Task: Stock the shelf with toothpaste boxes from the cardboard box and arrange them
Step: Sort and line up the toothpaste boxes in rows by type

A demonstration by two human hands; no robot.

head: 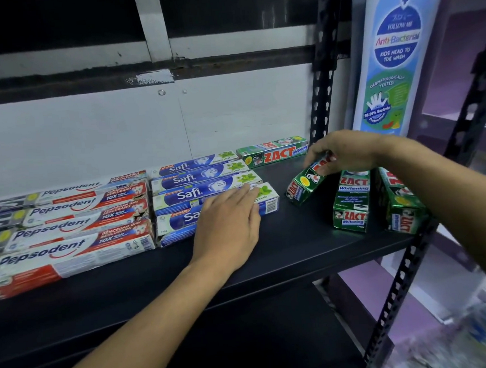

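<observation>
On the black shelf (pixel 298 246) lie rows of toothpaste boxes: red-white Pepsodent boxes (pixel 75 224) at the left, blue Safi boxes (pixel 196 184) in the middle. My left hand (pixel 230 225) rests flat, fingers straight, on the front Safi box (pixel 178 222). One green Zact box (pixel 274 151) lies at the back. My right hand (pixel 346 153) grips the upper end of a tilted green Zact box (pixel 305 185). Two more Zact boxes (pixel 352 202) (pixel 401 204) lie near the shelf's right front edge, partly under my right forearm.
A black perforated upright (pixel 321 72) stands at the back right and another (pixel 398 288) at the front right corner. A blue-white advertising banner (pixel 394 58) hangs beyond the rack. A white wall panel backs the shelf. A dark lower shelf sits below.
</observation>
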